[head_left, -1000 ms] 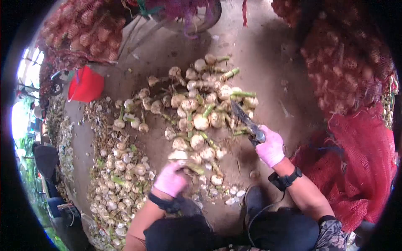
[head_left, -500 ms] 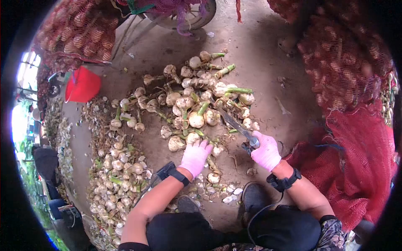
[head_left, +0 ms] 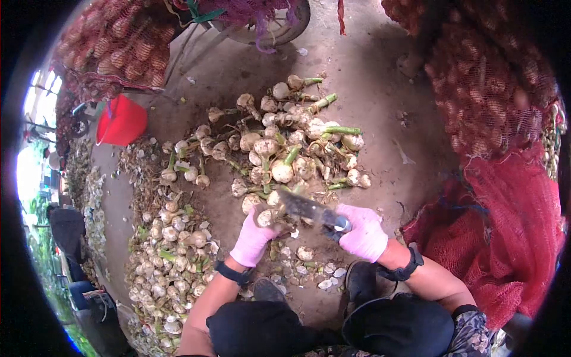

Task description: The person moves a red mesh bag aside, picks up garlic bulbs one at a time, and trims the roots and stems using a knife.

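My left hand [head_left: 251, 241], in a pink glove, is closed around a garlic bulb [head_left: 264, 218] in front of my knees. My right hand [head_left: 364, 234], gloved too, grips a knife [head_left: 304, 208] by its handle. The dark, broad blade points left, close to the stem side of the held bulb; motion blur hides whether it touches. Just beyond both hands lies a loose pile of garlic bulbs [head_left: 282, 171] with roots and thick green stems. Trimmed garlic bulbs [head_left: 169, 262] are heaped to the left of my left arm.
A red bucket [head_left: 122, 122] stands at the far left. Filled mesh sacks [head_left: 482, 95] rise at the right, with slack red netting [head_left: 493, 238] below. Another full sack [head_left: 119, 50] and a wheel [head_left: 267, 27] are at the back. My shoes [head_left: 361, 279] flank scattered peelings.
My left hand has picked up a garlic bulb from the near edge of the pile and drawn it back. The knife has swung left and down towards it.
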Motion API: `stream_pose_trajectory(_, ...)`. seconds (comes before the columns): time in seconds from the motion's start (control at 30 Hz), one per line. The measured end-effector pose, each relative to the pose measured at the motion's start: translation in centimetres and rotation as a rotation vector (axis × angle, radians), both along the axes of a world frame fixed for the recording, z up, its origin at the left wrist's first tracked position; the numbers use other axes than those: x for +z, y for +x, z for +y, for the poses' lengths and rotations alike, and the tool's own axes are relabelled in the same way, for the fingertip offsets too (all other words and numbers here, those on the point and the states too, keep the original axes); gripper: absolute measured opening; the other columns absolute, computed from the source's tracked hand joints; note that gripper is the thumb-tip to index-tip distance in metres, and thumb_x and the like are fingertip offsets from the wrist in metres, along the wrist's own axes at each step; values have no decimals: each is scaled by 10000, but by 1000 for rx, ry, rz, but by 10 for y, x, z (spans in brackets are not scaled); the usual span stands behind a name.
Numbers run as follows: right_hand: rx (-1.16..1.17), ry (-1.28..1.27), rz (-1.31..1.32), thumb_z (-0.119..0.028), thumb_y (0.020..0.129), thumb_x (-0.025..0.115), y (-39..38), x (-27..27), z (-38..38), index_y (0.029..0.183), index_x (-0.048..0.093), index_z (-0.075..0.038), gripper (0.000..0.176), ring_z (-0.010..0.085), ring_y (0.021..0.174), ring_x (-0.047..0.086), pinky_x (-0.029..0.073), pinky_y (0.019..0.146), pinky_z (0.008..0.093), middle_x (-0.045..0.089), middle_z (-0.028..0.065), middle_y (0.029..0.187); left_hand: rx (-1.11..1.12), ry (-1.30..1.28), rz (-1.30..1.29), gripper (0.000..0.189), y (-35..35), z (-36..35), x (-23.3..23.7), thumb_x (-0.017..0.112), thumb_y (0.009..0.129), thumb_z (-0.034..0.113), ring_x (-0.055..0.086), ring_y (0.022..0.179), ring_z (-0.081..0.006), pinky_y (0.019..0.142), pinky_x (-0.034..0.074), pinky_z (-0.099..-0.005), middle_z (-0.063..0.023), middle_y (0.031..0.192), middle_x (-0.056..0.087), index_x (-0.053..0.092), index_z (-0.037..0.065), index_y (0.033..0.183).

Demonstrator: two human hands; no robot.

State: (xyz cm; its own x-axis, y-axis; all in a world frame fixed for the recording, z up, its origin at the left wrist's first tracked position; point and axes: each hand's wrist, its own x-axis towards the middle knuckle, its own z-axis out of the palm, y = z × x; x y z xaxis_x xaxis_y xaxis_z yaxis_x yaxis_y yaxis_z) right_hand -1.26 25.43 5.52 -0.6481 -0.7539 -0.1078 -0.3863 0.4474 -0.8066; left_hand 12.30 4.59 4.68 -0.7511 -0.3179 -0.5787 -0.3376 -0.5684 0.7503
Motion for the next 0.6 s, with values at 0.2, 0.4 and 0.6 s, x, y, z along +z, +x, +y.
stream_pose_trajectory(0.2, 15, -109, 42, -145, 712, 652, 4, 10, -7, 875, 626, -117, 167, 347, 706, 625, 503, 610, 415, 618, 134, 741, -302, -826, 75, 550, -4, 18, 7, 753, 684, 23, 586, 951, -144, 865, 473, -290, -91, 1013, 616, 487, 15, 1166)
stream_pose_trajectory(0.4, -70, 232, -91, -207, 791, 606, -20, -59, 18, 869, 576, -120, 121, 396, 750, 620, 488, 652, 475, 627, 177, 768, -226, -726, 79, 444, -3, 16, 34, 671, 678, -24, 573, 903, -169, 850, 462, -280, -61, 987, 569, 509, 32, 1088)
stream_pose_trajectory(0.6, 24, 163, -94, -221, 778, 638, 0, -25, 9, 899, 579, -113, 173, 415, 778, 608, 467, 674, 499, 627, 195, 759, -167, -689, 110, 634, -6, 12, 25, 720, 661, 109, 519, 1007, -148, 923, 414, -280, -57, 1057, 519, 436, 16, 1220)
